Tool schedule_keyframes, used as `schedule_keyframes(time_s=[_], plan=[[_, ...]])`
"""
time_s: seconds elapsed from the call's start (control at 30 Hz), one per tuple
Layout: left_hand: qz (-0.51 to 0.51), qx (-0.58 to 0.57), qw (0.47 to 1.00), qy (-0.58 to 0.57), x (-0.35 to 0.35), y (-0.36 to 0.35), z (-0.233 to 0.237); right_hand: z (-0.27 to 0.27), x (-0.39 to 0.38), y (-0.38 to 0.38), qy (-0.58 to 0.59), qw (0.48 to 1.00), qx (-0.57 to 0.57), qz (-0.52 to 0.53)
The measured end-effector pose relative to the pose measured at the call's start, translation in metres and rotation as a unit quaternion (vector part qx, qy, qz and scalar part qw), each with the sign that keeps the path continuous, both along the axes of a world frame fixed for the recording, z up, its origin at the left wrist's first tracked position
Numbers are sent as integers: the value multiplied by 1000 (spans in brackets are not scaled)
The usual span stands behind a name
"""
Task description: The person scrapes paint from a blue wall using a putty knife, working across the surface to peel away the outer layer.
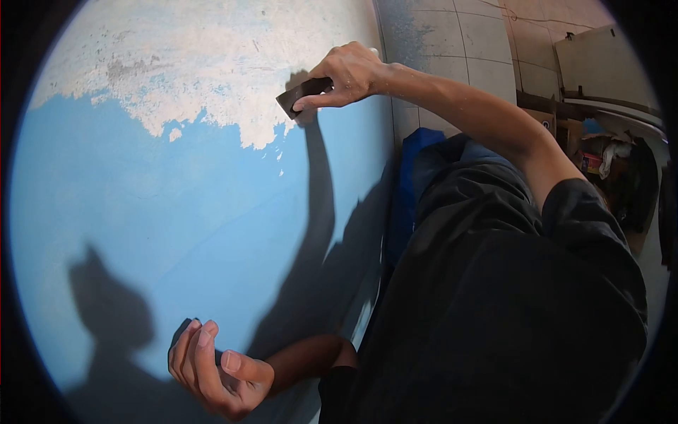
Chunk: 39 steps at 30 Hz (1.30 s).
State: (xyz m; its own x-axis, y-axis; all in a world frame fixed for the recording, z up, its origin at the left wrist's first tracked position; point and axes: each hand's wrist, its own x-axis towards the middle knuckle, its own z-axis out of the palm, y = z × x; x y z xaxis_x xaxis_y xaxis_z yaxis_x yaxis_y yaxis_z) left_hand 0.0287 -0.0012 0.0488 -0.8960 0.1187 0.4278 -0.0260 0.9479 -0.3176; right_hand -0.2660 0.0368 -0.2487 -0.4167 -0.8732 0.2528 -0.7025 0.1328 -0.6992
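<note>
On the right arm, stretched across the upper part of the view, my right hand is closed around a small dark flat scraper-like tool. The tool's edge is against the wall, where blue paint borders a pale, patchy area with ragged edges. My left hand is low on the left, close to the blue surface. Its fingers are loosely curled, the thumb stands apart, and nothing shows in it.
My dark-shirted torso fills the lower right. Beyond it lie a tiled floor and a blue item beside the wall. Cluttered things, including a pale cloth, sit at the far right. Shadows fall across the wall.
</note>
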Motion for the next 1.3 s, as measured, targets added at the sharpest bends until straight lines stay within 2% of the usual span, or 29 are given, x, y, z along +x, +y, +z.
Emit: schedule_keyframes(time_s=[0.07,0.17,0.3,0.43,0.57,0.67,0.77,0.87,1.0,1.13,1.17,1.3], plan=[[-6,-3,1000,3,-5,2,0,6,6,4,9,999,-47,-5],[1,-33,999,-38,-2,-1,5,7,10,2,-3,1000,-29,5],[-4,-26,999,-27,-1,-1,3,-6,-4,3,-35,999,18,-8],[0,-21,999,-32,-3,0,4,1,11,3,-12,1000,-23,-17],[-6,-34,998,-55,-1,-2,7,5,14,6,-24,1000,0,-10],[-16,-19,999,-38,-2,-2,5,-2,6,4,-35,999,1,-10],[10,-10,1000,5,-3,0,-1,3,17,5,19,998,-63,-22],[16,-24,1000,-2,-3,0,0,8,20,9,-1,1000,10,-18],[13,-17,1000,-3,0,0,2,-3,7,7,-24,999,-5,-32],[13,-8,1000,7,-3,2,1,7,11,13,-55,998,17,0],[11,-9,1000,7,-5,2,1,6,23,6,3,1000,-10,-16],[22,-18,1000,7,-4,3,-1,2,21,7,-20,1000,-17,-9]])
